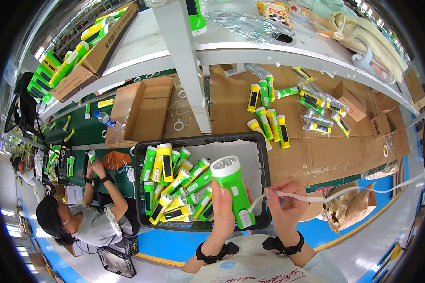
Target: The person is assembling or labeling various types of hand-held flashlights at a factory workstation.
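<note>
My left hand (223, 212) is wrapped round a green flashlight (237, 195) with a white head, its lens end pointing up and away from me. A flat white strap (311, 198) is pinched in the fingers of my right hand (286, 211). One end of the strap reaches the tail of the flashlight; whether it is fastened there I cannot tell. From my right hand the strap runs off to the right. Just beyond my hands stands a black plastic crate (198, 140), with many green and yellow flashlights (180, 181) heaped in its left part.
Past the crate, loose flashlights (269, 123) lie on a cardboard-covered bench (236, 106). An open cardboard box (148, 106) sits further left. A grey shelf post (182, 61) rises behind the crate. At left, a co-worker (87, 217) handles another flashlight. Brown paper (352, 207) is at right.
</note>
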Available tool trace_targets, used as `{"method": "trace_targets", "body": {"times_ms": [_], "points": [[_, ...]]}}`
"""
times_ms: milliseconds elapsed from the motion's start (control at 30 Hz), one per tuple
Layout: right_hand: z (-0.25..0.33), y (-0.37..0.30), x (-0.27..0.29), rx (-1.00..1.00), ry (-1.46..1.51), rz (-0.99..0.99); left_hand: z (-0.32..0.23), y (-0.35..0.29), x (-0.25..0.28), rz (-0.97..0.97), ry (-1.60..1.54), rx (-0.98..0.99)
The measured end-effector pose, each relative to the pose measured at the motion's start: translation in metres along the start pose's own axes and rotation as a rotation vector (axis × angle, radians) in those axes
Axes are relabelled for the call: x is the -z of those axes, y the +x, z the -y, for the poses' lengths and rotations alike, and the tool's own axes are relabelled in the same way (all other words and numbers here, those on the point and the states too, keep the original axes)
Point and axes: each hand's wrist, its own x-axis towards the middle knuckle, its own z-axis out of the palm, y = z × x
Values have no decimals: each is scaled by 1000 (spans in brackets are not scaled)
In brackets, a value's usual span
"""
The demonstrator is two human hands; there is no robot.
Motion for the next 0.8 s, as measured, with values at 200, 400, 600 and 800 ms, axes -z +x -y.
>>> {"method": "trace_targets", "body": {"times_ms": [200,400,600,800], "points": [[5,-4,-7,112,-123,-52,-12,-21,-10,114,29,20],[7,-6,-10,115,-153,-66,-6,-29,-6,129,264,-111],[5,-1,-5,-28,-141,34,-7,-32,-6,1,39,49],[1,12,26,-142,-208,163,-7,-26,-11,79,-120,197]]}}
